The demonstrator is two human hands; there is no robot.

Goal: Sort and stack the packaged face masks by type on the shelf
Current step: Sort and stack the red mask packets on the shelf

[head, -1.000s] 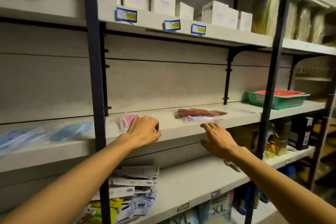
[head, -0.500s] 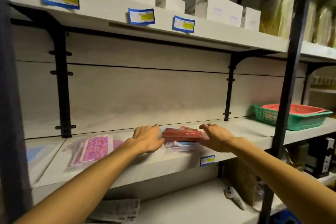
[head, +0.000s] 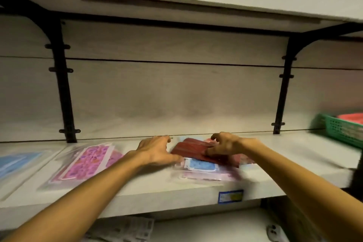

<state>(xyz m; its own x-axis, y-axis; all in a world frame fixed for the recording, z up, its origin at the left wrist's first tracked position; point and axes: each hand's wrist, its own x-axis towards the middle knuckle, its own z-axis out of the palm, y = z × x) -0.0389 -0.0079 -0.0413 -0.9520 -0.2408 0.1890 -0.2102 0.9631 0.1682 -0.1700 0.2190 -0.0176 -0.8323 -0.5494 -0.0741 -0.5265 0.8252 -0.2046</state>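
Both hands now closer on mixed pile vs 0.5 s ago: left hand (head: pixel 155 150) fingers spread at its 9 o'clock edge, right hand (head: pixel 225 144) pinching red pack (head: pixel 188 148) on top. Pile sits mid-shelf (head: pixel 176 192), pink packs (head: pixel 88 160) at 9 o'clock. Risk: slick wrappers slide, blue-label pack (head: pixel 201 166) underneath drags fwd off edge w/ the lift.

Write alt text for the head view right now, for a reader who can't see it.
Both hands reach onto a pale shelf: the right hand grips a dark red mask packet atop a mixed pile, the left hand rests beside it. A pink patterned pack lies to the left, a green basket far right.
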